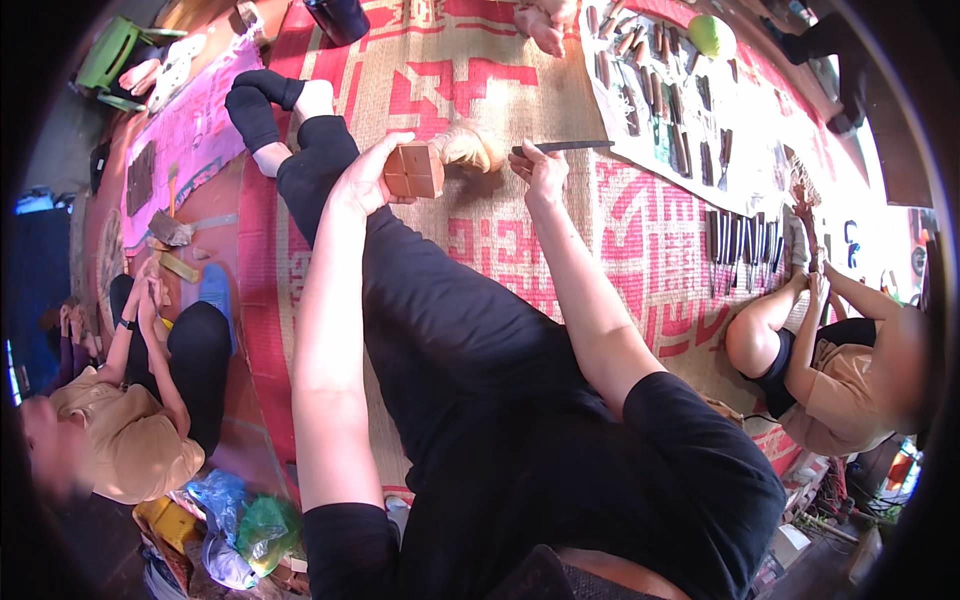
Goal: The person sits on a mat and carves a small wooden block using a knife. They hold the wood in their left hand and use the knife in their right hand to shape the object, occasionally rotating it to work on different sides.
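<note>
While I sit on the woven mat (500, 90) with my legs stretched out, my left hand (365, 180) is wrapped around a small reddish-brown wooden block (414, 170), fingers curled behind it and thumb near its top edge, so the block sits upright just above my left thigh. My right hand (542, 170) is clenched on the handle of a long dark chisel (565, 146), which lies nearly level and points away to my right. Between my two hands, just beyond the block, a pale carved wooden piece (470, 148) rests on the mat; I cannot tell whether it touches the block. My black-socked foot (262, 100) lies further out to the left.

Further along the mat to my right, a light cloth (690, 185) carries rows of wood-handled carving tools (640, 60), and a green round thing (712, 36) sits at its far end. A second set of dark tools (742, 240) lies near the cloth's closer edge. A person in a tan shirt (850, 385) sits at the right, hands raised near those tools. Another person in a tan shirt (120, 440) sits at my left, hands together over something too small to make out. Beside that person are a pink cloth (180, 130) and crumpled plastic bags (240, 525).
</note>
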A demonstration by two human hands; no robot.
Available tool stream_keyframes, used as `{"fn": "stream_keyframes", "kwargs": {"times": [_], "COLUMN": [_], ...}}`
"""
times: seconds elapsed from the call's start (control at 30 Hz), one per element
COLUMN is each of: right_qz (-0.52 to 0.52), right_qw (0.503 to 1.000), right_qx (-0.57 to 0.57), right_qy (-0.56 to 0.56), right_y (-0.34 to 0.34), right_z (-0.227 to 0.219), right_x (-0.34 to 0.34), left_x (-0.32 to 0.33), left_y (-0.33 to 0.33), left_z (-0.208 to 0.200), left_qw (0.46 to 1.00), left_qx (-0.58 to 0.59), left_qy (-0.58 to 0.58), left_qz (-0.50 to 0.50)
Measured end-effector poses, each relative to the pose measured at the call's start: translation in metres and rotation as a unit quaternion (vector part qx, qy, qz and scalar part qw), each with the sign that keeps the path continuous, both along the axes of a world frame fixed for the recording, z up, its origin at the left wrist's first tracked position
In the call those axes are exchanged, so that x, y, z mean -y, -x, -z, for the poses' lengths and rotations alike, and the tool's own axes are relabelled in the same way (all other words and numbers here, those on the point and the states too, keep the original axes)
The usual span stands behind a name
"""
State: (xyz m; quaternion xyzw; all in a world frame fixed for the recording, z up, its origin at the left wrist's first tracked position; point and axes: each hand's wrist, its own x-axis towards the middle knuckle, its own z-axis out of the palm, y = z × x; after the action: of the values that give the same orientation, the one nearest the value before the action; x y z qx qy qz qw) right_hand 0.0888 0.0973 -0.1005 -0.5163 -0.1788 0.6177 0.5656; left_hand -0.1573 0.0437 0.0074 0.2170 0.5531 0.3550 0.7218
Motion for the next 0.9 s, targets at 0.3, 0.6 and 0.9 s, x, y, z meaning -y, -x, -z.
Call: {"fn": "stream_keyframes", "kwargs": {"times": [0.3, 0.6, 0.9], "right_qz": [-0.072, -0.015, 0.019], "right_qw": [0.992, 0.999, 0.999], "right_qx": [-0.009, 0.024, -0.027], "right_qy": [-0.1, -0.022, 0.015], "right_y": [0.022, 0.014, 0.019], "right_z": [-0.01, -0.002, 0.002], "right_x": [0.016, 0.009, -0.004], "left_x": [-0.002, -0.002, -0.001], "left_y": [0.003, 0.005, 0.006], "left_z": [0.005, 0.005, 0.006], "left_qw": [1.0, 0.999, 0.998], "left_qx": [0.014, 0.029, 0.047], "left_qy": [-0.004, 0.006, 0.0], "left_qz": [0.002, -0.039, -0.03]}}
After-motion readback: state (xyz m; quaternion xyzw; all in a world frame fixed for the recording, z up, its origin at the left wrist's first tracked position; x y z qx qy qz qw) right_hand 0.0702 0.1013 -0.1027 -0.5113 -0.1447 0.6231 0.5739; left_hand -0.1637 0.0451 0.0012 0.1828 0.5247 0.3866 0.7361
